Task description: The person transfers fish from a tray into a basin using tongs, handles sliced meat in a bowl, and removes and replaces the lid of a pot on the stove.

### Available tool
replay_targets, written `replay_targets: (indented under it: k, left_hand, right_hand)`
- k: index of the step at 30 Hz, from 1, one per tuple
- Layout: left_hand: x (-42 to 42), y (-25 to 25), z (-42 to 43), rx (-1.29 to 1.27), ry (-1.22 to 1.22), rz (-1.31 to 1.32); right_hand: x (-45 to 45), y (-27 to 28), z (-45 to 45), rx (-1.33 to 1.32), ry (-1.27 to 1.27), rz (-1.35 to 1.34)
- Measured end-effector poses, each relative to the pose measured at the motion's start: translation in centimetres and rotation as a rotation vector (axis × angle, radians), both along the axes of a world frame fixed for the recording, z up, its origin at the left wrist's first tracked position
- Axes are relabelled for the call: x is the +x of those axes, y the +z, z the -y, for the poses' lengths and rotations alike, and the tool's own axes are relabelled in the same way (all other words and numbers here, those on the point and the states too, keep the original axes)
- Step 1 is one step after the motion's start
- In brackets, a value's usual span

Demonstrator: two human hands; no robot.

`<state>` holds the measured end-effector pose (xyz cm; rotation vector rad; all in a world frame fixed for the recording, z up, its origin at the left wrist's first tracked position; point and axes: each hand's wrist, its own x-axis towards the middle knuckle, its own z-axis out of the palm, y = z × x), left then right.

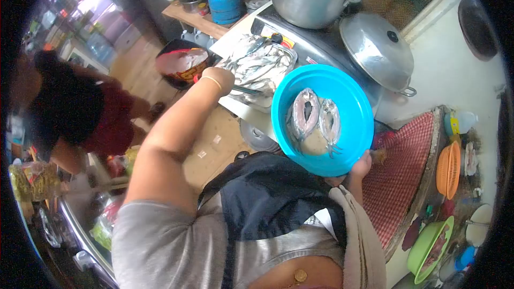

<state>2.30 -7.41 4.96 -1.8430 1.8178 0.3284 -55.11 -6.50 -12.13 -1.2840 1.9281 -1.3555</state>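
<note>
My left hand [218, 81] is closed around a slim metal tool [247, 90] with red at its handle end; its exact kind is unclear. The tool reaches over a tray of several silvery fish [258, 67]. My right hand [362, 166] grips the near right rim of a bright blue basin [279, 128], tilted so its inside shows. Two split-open fish lie in it, one on the left [306, 113] and one on the right [329, 122], with some cloudy liquid or residue below them.
Behind stand a large metal pot [310, 0], a lidded pan [377, 48] and a blue gas canister [224, 5]. A dark container [182, 64] is left of the tray. At right are a red checkered cloth [399, 182], orange basket [448, 170] and green basin [428, 251]. Another person [69, 107] stands left.
</note>
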Motion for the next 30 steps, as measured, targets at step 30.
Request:
replay_targets:
  k: [30]
  left_hand:
    - [2.6, 0.5, -4.9, -0.443, 0.207, -0.286]
  right_hand:
    - [0.7, -1.5, -0.7, -0.199, -0.002, 0.134]
